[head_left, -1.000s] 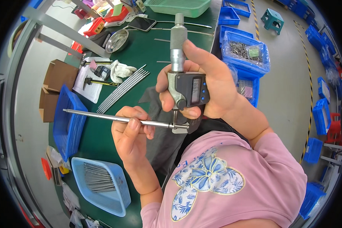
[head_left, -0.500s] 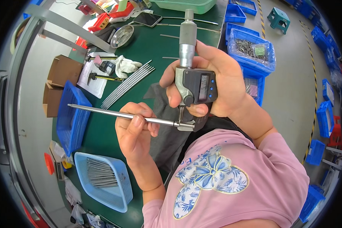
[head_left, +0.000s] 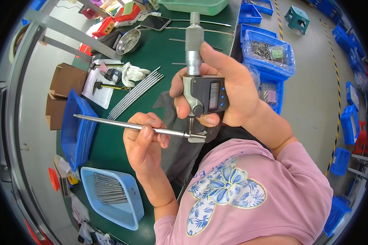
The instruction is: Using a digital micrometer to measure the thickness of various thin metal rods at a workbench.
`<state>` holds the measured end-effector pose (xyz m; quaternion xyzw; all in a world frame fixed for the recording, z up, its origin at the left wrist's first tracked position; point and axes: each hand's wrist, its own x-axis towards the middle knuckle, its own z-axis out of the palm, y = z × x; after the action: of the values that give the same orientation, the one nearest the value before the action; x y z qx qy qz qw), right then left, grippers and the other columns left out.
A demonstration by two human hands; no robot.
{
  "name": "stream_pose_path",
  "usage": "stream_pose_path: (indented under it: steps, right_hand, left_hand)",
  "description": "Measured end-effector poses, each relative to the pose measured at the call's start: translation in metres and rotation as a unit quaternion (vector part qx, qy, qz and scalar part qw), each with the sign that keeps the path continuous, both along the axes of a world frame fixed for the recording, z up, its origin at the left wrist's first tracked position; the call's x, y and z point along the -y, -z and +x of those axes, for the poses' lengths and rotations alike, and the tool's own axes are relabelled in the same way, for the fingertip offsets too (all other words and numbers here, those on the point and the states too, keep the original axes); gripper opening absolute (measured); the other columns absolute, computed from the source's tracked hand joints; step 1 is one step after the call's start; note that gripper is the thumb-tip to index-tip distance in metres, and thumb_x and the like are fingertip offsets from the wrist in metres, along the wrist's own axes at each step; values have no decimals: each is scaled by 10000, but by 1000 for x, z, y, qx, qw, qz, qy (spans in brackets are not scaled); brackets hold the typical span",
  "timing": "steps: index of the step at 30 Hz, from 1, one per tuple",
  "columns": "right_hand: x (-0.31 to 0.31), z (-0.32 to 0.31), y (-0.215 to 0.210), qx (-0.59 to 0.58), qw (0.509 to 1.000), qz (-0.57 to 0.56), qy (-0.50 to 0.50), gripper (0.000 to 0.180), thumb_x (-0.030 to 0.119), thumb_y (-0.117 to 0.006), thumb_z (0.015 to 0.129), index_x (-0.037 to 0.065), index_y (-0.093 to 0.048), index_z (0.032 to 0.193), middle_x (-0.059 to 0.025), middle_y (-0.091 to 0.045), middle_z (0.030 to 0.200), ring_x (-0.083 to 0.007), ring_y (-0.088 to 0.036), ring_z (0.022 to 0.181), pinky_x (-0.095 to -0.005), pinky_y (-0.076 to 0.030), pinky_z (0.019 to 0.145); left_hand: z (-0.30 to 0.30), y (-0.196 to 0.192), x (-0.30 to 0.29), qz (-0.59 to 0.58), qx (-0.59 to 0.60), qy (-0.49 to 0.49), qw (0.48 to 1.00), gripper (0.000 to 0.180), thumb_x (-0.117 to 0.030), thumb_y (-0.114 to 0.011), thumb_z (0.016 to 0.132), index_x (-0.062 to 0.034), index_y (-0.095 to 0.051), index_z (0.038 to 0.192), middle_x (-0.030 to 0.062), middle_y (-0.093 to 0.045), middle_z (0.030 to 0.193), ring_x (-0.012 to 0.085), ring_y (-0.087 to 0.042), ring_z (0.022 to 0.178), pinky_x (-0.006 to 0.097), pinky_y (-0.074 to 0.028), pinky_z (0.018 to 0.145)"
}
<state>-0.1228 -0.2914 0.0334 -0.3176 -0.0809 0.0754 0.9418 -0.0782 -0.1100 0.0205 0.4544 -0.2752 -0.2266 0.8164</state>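
Observation:
My left hand pinches a slim polished metal rod between thumb and fingers. The rod slants down to the right, and its grooved end lies at the measuring jaws of a digital micrometer. My right hand is wrapped round this micrometer, which stands with its grey thimble upward. The right thumb rests against the thimble's lower part. Whether both jaw faces touch the rod I cannot tell. Below my hands, a dark grey cloth covers part of the green table.
Several rods lie beside white gloves and calipers on paper. A light blue basket of rods stands near left, a darker blue basket beyond it. A phone lies far off; blue bins line the right edge.
The micrometer and right hand have shifted slightly left, and the right thumb has moved onto the thimble's side. The left hand and rod stay nearly in place.

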Motion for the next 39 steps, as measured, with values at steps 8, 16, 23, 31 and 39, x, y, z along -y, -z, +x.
stream_pose_path:
  steps: [8, 16, 23, 31, 39]
  right_hand:
    - [7, 0, -2, -7, 1000, -12, 13, 674, 557, -302, 792, -77, -517, 863, -210, -557, 674, -154, -450, 370, -205, -363, 307]
    - [7, 6, 3, -77, 993, 21, 84, 607, 487, -291, 816, -80, -480, 919, -160, -548, 656, -139, -399, 328, -219, -321, 305]
    - [41, -27, 42, -150, 962, -51, 224, 499, 414, -327, 814, -42, -460, 966, -121, -513, 669, -158, -376, 345, -254, -271, 316]
    - [72, -59, 59, -165, 928, -35, 332, 434, 354, -332, 810, -28, -448, 980, -100, -513, 717, -150, -375, 379, -240, -295, 347]
    - [79, -58, 67, -129, 943, -8, 305, 427, 329, -367, 787, -37, -431, 996, -116, -506, 752, -153, -388, 404, -236, -314, 369]
  left_hand:
    - [5, 1, 7, 5, 6, 4, 1000, 152, -108, -460, 784, 43, -466, 799, 114, -452, 639, 128, -431, 493, 219, -372, 446]
    - [44, -11, -25, -10, -31, -83, 996, 154, -143, -472, 782, 10, -490, 796, 56, -459, 568, 123, -434, 473, 231, -340, 428]
    - [213, -12, -141, 103, -197, -343, 912, 142, -103, -488, 782, -68, -435, 654, -10, -420, 536, 62, -371, 423, 180, -271, 348]
    - [259, 27, -244, 119, -386, -473, 783, 131, -69, -388, 773, -60, -427, 648, 10, -415, 494, 65, -334, 341, 173, -246, 294]
    - [247, 9, -194, 211, -274, -639, 687, 175, -106, -420, 756, 21, -539, 778, 125, -603, 686, 152, -558, 485, 240, -426, 377]
